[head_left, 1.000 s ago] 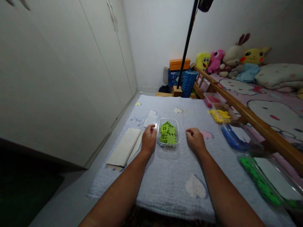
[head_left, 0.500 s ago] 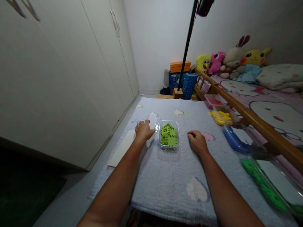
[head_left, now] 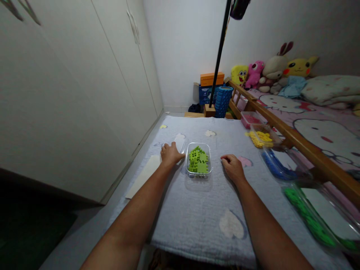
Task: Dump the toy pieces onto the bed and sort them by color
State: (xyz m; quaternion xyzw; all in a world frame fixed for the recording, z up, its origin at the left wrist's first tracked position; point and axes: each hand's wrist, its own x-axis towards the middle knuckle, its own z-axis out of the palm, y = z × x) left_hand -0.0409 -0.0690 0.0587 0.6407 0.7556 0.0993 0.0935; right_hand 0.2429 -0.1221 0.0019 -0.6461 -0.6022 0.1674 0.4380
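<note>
Far left of the clear tub (head_left: 198,175) stands a white wardrobe (head_left: 84,93). Between them on the desk (head_left: 194,213), a pale sheet (head_left: 144,176) lies partly covered by the left forearm. The left hand (head_left: 169,153) is just left of the tub, fingers spread and thumb stretched toward the tub's wall; beneath and beyond it lies a clear lid (head_left: 184,145), partly hidden by the hand, and whether they touch I cannot tell. The tub itself sits upright and uncovered, holding lime-green pieces (head_left: 201,160). Beyond it and slightly right rise a black pole (head_left: 219,52) and a blue roller (head_left: 223,102). The right hand (head_left: 233,167) is near the tub's right side, fingers loosely curled around nothing visible; whether the tips meet, I cannot tell. Well right of the tub, containers of red, yellow, blue and green pieces line the wooden bed rail (head_left: 284,116).
</note>
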